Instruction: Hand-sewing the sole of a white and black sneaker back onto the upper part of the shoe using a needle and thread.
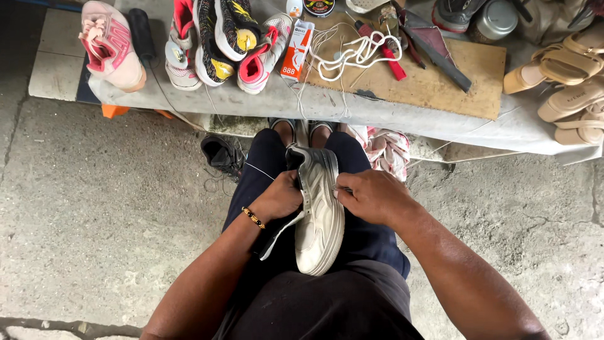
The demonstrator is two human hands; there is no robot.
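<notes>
1. On the person's lap, between the knees, lies a pale grey sneaker (319,217), sole side turned up and toe toward the body.
2. Left hand (280,198) clenches the shoe's left edge; a beaded bracelet (253,218) sits at that wrist.
3. Right hand (371,195) grips the right edge, fingers pinched at the sole seam.
4. Beyond the knees, the tabletop (352,107) carries a pink sneaker (110,47), white laces (352,53) and tan sandals (566,82).

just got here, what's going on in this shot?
A seated person holds a pale sneaker on their lap. The left hand grips one side and the right hand pinches the other edge; a thin thread runs off to the left. Ahead, a low bench carries colourful sneakers, a white cord and beige sandals.
</notes>
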